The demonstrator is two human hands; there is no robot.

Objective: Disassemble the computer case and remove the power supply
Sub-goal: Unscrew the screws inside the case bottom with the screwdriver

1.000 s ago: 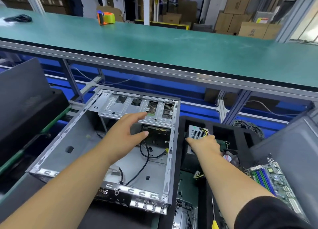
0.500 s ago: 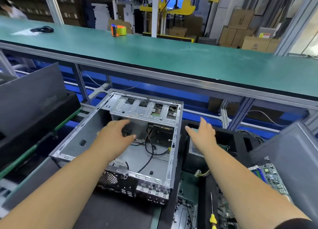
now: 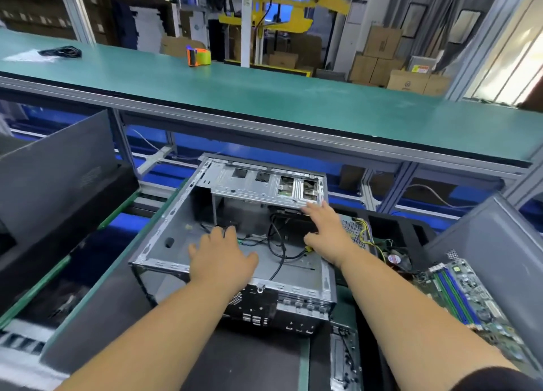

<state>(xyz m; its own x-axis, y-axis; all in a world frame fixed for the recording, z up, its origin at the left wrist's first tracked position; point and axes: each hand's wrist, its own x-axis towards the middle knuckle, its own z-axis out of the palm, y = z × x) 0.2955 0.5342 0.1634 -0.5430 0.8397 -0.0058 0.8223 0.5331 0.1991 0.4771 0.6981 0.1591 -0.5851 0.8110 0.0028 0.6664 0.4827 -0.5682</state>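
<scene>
Both hands are over the open computer case (image 3: 176, 238), which lies on its side on the dark mat in the middle of the bench, open face up. The left hand (image 3: 223, 258) hangs over the case floor with fingers spread and straight, gripping nothing, fingertips near the loose black cables (image 3: 279, 243) that trail across the bare metal. The right hand (image 3: 326, 232) reaches in from the right, fingers stretched out flat and relaxed, the fingertips right at the front edge of the silver drive cage (image 3: 264, 185) at the far end of the case; whether they actually touch it, I cannot tell. And there is the power supply (image 3: 357, 232), already out of the case, sitting in the black foam tray (image 3: 411, 229) just beside the case's right wall, its yellow wires showing past the right wrist. Nearer on the right lies a green motherboard (image 3: 461, 296) with blue slots. Up on the green conveyor shelf (image 3: 293, 102), an orange tape dispenser (image 3: 198, 56) stands well apart.
</scene>
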